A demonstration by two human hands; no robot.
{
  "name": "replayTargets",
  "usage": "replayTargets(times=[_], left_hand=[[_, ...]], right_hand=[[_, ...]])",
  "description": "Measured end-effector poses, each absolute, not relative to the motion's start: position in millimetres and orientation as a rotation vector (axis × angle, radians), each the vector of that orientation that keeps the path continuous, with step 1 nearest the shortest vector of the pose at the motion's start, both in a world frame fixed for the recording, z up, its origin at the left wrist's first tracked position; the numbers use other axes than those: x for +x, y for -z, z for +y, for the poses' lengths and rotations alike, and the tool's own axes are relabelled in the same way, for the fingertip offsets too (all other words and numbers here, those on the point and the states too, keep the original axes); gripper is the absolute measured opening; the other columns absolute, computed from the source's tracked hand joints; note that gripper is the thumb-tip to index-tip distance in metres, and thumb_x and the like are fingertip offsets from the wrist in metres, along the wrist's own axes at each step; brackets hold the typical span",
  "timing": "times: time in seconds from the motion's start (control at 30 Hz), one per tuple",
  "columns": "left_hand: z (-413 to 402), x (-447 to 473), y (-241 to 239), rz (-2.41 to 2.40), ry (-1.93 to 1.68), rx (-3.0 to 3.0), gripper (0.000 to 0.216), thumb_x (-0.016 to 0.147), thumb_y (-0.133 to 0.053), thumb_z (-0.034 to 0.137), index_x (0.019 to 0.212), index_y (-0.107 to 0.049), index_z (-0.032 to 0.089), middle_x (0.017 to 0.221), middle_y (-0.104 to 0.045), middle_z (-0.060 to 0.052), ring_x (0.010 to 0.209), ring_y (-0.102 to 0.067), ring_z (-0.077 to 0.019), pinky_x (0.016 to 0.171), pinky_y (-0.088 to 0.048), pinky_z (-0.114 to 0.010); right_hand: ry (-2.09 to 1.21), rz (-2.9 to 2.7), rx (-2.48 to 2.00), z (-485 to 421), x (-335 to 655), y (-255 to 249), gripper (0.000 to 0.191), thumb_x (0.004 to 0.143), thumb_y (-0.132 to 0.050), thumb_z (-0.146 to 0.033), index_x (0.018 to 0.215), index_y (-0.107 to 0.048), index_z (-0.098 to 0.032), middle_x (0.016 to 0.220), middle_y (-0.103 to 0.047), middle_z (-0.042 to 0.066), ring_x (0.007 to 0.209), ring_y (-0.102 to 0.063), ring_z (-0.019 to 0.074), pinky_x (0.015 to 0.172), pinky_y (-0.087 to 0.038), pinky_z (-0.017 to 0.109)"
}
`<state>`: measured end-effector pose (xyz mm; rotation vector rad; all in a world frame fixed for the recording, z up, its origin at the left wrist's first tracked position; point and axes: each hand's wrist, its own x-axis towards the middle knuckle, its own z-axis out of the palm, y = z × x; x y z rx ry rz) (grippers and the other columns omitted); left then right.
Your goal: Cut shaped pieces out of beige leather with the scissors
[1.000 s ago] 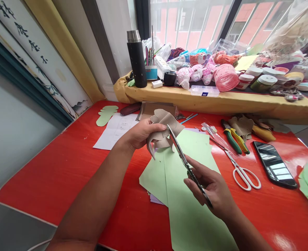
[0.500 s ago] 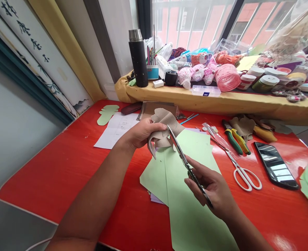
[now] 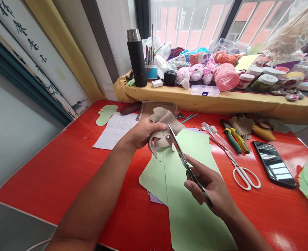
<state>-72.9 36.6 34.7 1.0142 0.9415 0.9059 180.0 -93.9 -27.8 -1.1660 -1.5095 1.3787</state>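
Pinched in my left hand (image 3: 146, 131) is a beige piece of leather (image 3: 167, 118) with a curved outline, its lower part curling downward. My right hand (image 3: 208, 184) grips a pair of dark-handled scissors (image 3: 180, 153), which point up and to the left. Their tips meet the leather's edge, close beside my left thumb. How far the blades stand apart is hard to make out. Beneath both hands lie large sheets of light green paper (image 3: 193, 212), with some purple paper showing under them.
White-handled scissors (image 3: 244, 176), pliers (image 3: 235, 137) and a phone (image 3: 275, 164) lie on the red table (image 3: 72, 164) at right. A written sheet (image 3: 114, 134) and a green cutout (image 3: 107, 115) are at left. A black flask (image 3: 137, 64) stands on the crowded windowsill.
The view has shifted very slightly. Both hands, the leather and the scissors hold nearly the same position; the blades seem to have moved a little at the leather's edge.
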Motion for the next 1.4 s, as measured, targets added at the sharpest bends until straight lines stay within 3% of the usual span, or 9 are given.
replayTargets(times=[0.5,0.73,1.03,1.4], left_hand=[[37,-65,-24,0.825,-0.931,1.040,0.026,0.082,-0.085,0.031,0.078,-0.063,0.017,0.065,-0.055,0.002,0.049,-0.045,-0.0073,0.045,-0.034,-0.022],[33,-60,-30,0.824,-0.947,1.029,0.028,0.083,-0.084,0.031,0.074,-0.061,0.017,0.061,-0.053,0.003,0.049,-0.045,-0.0075,0.044,-0.037,-0.022],[33,-59,-27,0.818,-0.949,1.040,0.032,0.083,-0.086,0.033,0.073,-0.060,0.017,0.058,-0.055,0.003,0.048,-0.047,-0.0071,0.044,-0.037,-0.020],[35,-62,-30,0.893,-0.942,1.029,0.035,0.077,-0.089,0.035,0.070,-0.060,0.016,0.060,-0.054,0.004,0.050,-0.047,-0.0071,0.046,-0.037,-0.020]], right_hand=[[-1.302,-1.481,-1.095,-95,176,34,0.069,0.099,-0.081,-0.047,0.160,-0.064,-0.019,0.063,-0.049,-0.007,0.045,-0.042,0.0114,0.044,-0.037,0.027],[-1.262,-1.444,-1.095,-97,175,38,0.064,0.099,-0.081,-0.041,0.157,-0.066,-0.020,0.063,-0.048,-0.008,0.044,-0.040,0.0101,0.043,-0.035,0.026],[-1.310,-1.421,-1.167,-100,171,20,0.066,0.100,-0.077,-0.036,0.159,-0.063,-0.010,0.059,-0.045,-0.009,0.044,-0.039,0.0114,0.045,-0.035,0.028],[-1.288,-1.469,-1.132,-99,170,22,0.060,0.102,-0.072,-0.029,0.159,-0.064,-0.012,0.058,-0.041,-0.010,0.043,-0.037,0.0109,0.045,-0.033,0.028]])
